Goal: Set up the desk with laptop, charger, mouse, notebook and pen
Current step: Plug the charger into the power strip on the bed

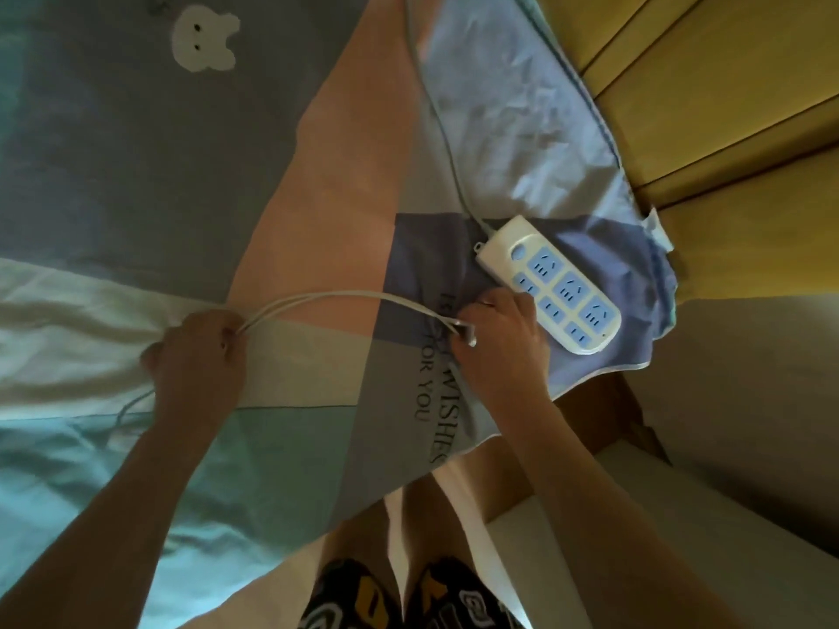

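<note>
The person stands at the near edge of a bed covered by a patchwork quilt [136,129] with printed letters. The left hand [199,356] is closed in a fist around a doubled white charger cable [345,298], which runs in two strands to the right. The right hand [495,338] is also closed, pinching the far end of the same cable; a small white piece, probably the connector, shows at its fingertips [467,331]. Just beside this hand, on the right, lies a white and blue power strip [551,283] with its own grey cord [436,106] going to the far side. All its sockets look free.

I judge that the step in hand is the charger: the cable is being gathered or straightened between both hands. Laptop, mouse, notebook, pen and the desk itself are not visible here. The next move probably needs both hands to keep the cable together and bring it to the desk, without dragging the strip.
</note>
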